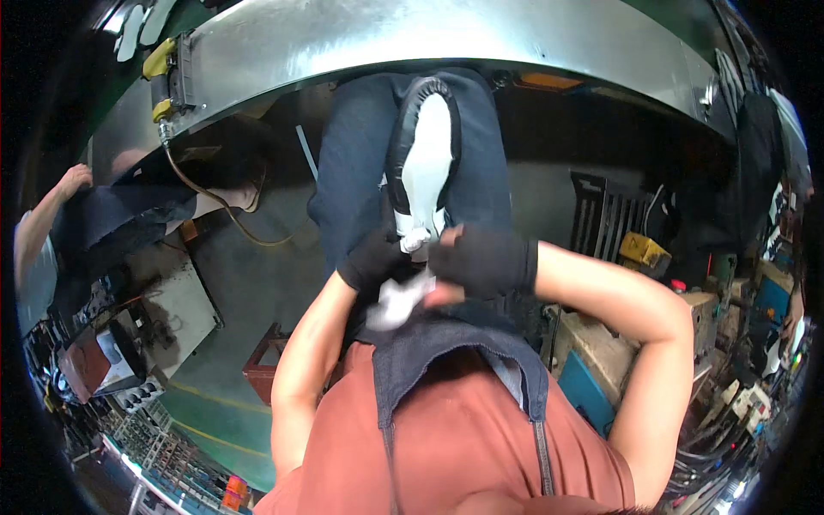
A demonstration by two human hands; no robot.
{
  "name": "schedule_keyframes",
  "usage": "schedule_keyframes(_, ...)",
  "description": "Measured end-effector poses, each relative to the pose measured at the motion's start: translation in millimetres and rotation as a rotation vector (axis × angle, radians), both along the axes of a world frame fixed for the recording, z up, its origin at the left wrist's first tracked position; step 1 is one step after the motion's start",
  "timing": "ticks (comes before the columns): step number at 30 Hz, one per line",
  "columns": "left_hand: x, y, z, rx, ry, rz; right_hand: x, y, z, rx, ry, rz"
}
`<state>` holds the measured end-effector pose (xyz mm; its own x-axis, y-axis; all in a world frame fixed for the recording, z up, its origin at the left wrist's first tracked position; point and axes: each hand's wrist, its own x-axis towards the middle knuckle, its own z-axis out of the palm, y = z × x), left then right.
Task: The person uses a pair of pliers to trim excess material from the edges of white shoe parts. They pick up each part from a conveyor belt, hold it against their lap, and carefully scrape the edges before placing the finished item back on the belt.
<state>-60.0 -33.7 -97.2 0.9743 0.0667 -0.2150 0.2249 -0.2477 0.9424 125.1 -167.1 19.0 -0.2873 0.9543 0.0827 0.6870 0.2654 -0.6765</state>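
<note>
A shoe upper (427,154) lies bottom-up between my thighs, its toe pointing away from me. Its sides are black and gathered at the toe, and its underside is white. At its heel end a crumpled white piece (415,240) shows between my hands. My left hand (375,260), in a black fingerless glove, is closed against the left of the heel. My right hand (481,260), gloved alike, is curled with its fingers on a white, limp scrap (399,302). Motion blurs the scrap, and I cannot make out whether it is cloth or paper.
Ahead runs a curved metal bench (429,39), with a yellow-and-black tool (163,77) and its hose at the left. Another person (112,215) sits at the left. A dark slatted chair (598,219), a yellow box (644,251) and machinery stand on the right.
</note>
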Motion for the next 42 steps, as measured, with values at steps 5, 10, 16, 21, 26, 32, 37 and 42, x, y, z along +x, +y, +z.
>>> schedule_keyframes(5, 12.3, -1.2, 28.5, -0.567, 0.273, 0.149, -0.6, -10.0, 14.7, -0.087, -0.109, -0.041)
schedule_keyframes(10, 26.8, -1.0, 19.3, -0.06, -0.076, 0.366, 27.4, -22.2, -5.0, -0.473, 0.089, -0.314)
schedule_keyframes(16, 44.2, 11.8, 12.5, -0.687, 0.027, 0.619, -24.7, -81.7, -68.1, -0.592, 0.859, -1.067)
schedule_keyframes(21, 112.5, 75.4, 32.6, -1.014, -0.083, 0.746, -32.9, -69.3, -85.0, -0.454, 1.213, -1.384)
schedule_keyframes(26, 308.8, 230.4, 141.2, -0.291, -0.185, 0.632, 8.4, -47.3, -123.5, -0.565, 1.302, -1.45)
schedule_keyframes(32, 493.3, 315.4, 99.2, 0.827, 0.18, 0.591, 58.5, -9.7, -148.1, -0.712, 1.108, -1.296)
schedule_keyframes(37, 509.2, 276.4, 84.8, 0.485, -0.214, 0.698, 82.5, 19.8, -134.0, -0.589, 1.259, -1.373)
schedule_keyframes(42, 500.8, 359.0, 92.5, 0.746, -0.303, 0.877, 94.8, 21.2, -167.8, -0.844, 1.151, -1.28)
